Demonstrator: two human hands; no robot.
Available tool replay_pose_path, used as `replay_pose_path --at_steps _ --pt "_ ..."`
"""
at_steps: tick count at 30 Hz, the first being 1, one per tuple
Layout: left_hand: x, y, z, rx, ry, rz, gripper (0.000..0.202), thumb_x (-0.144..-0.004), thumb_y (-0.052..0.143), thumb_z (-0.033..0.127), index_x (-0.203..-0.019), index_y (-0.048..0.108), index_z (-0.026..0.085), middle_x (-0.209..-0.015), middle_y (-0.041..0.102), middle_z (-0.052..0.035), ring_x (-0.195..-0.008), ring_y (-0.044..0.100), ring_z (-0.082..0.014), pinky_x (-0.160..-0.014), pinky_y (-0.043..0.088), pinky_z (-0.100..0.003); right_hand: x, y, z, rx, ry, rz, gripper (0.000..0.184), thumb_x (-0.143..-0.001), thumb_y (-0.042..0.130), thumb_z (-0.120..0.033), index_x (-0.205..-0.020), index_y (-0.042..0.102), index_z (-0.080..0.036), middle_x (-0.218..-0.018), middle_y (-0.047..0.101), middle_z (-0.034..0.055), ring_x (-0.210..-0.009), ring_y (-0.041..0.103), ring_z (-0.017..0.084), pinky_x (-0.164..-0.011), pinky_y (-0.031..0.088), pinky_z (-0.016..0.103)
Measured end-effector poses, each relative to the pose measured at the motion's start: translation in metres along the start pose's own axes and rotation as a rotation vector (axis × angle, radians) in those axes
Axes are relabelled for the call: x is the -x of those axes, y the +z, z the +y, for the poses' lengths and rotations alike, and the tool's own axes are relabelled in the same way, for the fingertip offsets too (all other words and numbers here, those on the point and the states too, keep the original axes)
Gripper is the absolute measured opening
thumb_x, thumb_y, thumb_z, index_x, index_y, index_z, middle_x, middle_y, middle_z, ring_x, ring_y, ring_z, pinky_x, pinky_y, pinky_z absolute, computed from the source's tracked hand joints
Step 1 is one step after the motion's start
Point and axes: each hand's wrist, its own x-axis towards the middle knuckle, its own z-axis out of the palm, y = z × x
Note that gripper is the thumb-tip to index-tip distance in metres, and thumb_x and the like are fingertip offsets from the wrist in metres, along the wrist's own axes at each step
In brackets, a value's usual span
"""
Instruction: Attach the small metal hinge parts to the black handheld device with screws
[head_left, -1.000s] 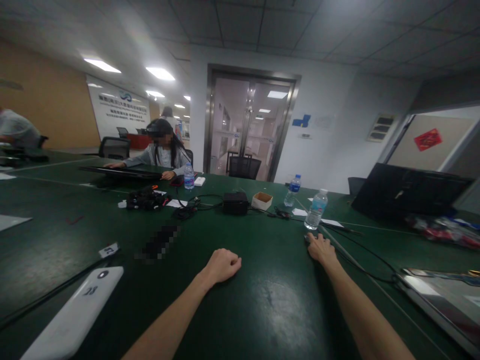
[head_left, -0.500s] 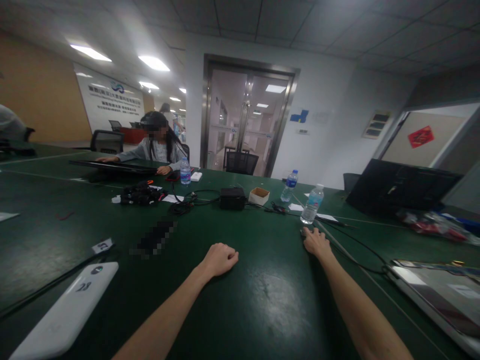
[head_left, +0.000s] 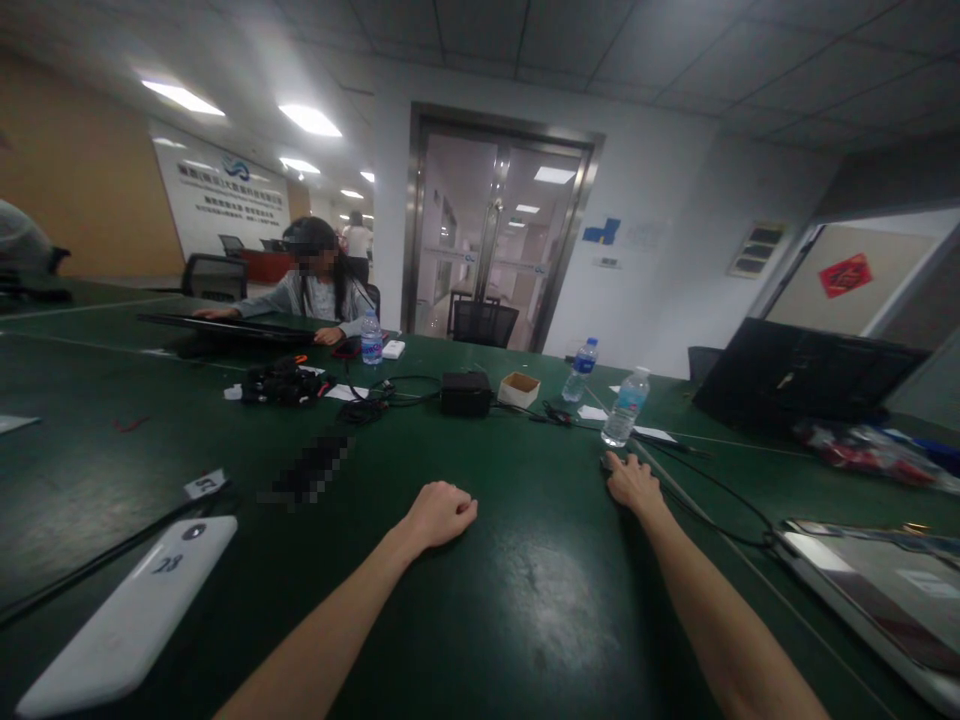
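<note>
My left hand [head_left: 441,515] rests on the green table [head_left: 517,500] as a loose fist, its fingers curled in and nothing showing in them. Farther right, my right hand [head_left: 634,482] lies with bent fingers over a small dark computer mouse [head_left: 605,464]. Only the mouse's left edge shows; the hand covers the rest. Just beyond those fingers stands a clear water bottle [head_left: 624,408] with a white cap. A blurred-out dark patch [head_left: 311,470] lies to the left of my left hand.
A white device marked 28 [head_left: 142,610] lies at the near left; a silver-edged panel [head_left: 877,590] lies at the right. Across the table are a black box [head_left: 465,394], cables, a small carton [head_left: 519,390] and a blue-capped bottle [head_left: 580,370]. A co-worker [head_left: 319,285] sits at the far left.
My hands keep their places and poses. In the background, a standing person has shifted slightly right, and the view has tilted a little.
</note>
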Motion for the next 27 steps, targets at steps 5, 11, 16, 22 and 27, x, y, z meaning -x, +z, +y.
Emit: replay_pose_path --at_steps 5,11,16,22,27 --pt "-0.001 0.005 -0.004 0.014 -0.001 0.014 0.043 -0.089 0.038 0.041 -0.062 0.063 0.018 -0.058 0.061 0.0 -0.058 0.055 -0.0126 -0.077 0.043 -0.028 -0.003 0.004 0.001 -0.003 0.005 0.018 0.052 -0.087 0.033 -0.021 -0.138 0.03 -0.029 -0.129 0.039 0.0158 -0.113 0.044 0.034 -0.085 0.037 0.048" --pt "-0.001 0.002 -0.002 -0.013 0.022 0.027 0.041 -0.088 0.04 0.036 -0.058 0.06 0.017 -0.055 0.058 0.0011 -0.053 0.052 -0.0108 -0.074 0.043 -0.026 -0.007 0.002 0.002 -0.05 0.013 -0.001 0.055 -0.084 0.043 -0.022 -0.137 0.03 -0.021 -0.13 0.037 0.0205 -0.113 0.046 0.034 -0.086 0.037 0.045" --pt "0.0 0.001 0.0 -0.007 0.043 0.032 0.04 -0.088 0.041 0.034 -0.057 0.058 0.017 -0.054 0.057 0.0016 -0.051 0.05 -0.0101 -0.074 0.043 -0.026 -0.016 -0.002 0.014 -0.189 0.119 0.016 0.059 -0.085 0.044 -0.038 -0.134 0.033 -0.007 -0.128 0.038 0.0271 -0.116 0.046 0.036 -0.089 0.037 0.041" --pt "0.001 -0.001 0.002 -0.006 0.018 0.006 0.039 -0.089 0.041 0.034 -0.059 0.06 0.017 -0.055 0.059 0.0019 -0.052 0.052 -0.0103 -0.075 0.043 -0.027 -0.02 0.006 0.023 -0.268 0.275 -0.068 0.068 -0.084 0.035 -0.06 -0.133 0.039 -0.013 -0.134 0.034 0.0268 -0.125 0.035 0.043 -0.091 0.034 0.049" --pt "0.0 -0.001 0.003 -0.033 0.011 0.003 0.038 -0.088 0.04 0.034 -0.061 0.061 0.017 -0.056 0.06 0.0007 -0.054 0.053 -0.0113 -0.07 0.043 -0.025 -0.02 0.009 0.022 -0.362 0.326 -0.021 0.07 -0.081 0.042 -0.06 -0.131 0.039 -0.012 -0.135 0.035 0.0243 -0.126 0.033 0.04 -0.095 0.031 0.047"
